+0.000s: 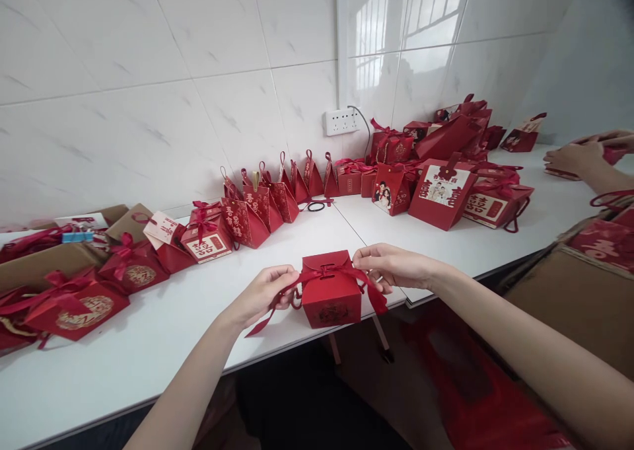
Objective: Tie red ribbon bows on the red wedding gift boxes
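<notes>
while the white table [148,344] is spreading out under the red box [331,298], my left hand [262,295] and right hand [391,266] are flanking that box, each pinching an end of the ribbon [317,276] crossing its lid; i am judging this as the tying step, and the next pull is calling for even tension.

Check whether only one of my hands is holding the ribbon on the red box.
No, left hand and right hand each pinch the ribbon beside the red box.

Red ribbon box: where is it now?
Head view, bottom centre: the red box sits at the front edge of the white table, between the left hand and right hand, which hold its ribbon ends.
</notes>
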{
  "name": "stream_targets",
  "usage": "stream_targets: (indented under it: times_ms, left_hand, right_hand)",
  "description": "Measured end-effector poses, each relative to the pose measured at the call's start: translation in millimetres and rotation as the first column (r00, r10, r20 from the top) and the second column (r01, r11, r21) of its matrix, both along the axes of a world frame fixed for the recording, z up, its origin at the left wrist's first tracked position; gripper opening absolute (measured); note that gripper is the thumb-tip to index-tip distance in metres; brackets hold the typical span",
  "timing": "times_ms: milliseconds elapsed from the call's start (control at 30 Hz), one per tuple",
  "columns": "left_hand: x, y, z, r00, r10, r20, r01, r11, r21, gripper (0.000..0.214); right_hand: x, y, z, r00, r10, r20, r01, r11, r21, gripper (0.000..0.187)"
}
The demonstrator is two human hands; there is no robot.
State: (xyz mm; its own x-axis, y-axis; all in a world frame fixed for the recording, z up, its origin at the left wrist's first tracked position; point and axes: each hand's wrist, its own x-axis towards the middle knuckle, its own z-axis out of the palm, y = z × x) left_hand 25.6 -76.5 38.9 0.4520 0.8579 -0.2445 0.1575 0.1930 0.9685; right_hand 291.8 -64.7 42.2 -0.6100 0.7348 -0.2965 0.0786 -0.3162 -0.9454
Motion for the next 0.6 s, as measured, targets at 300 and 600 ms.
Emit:
stream_targets:
  times_ms: [300,600]
  left_hand:
    - [-0.2,1.1,-4.5,1.000,0.007,0.020,-0.007,1.000,-0.015,0.039]
    - [1.1,-2.3,-10.4,0.995,0.041,0.090,-0.035,0.997,-0.066,0.034]
  right_hand:
    - [-1.1,-5.5,1.1,0.971,0.037,0.236,-0.075,0.986,0.151,0.039]
    - [-2.6,-4.6,2.7,0.997,0.013,0.070,-0.019,0.996,0.089,0.033]
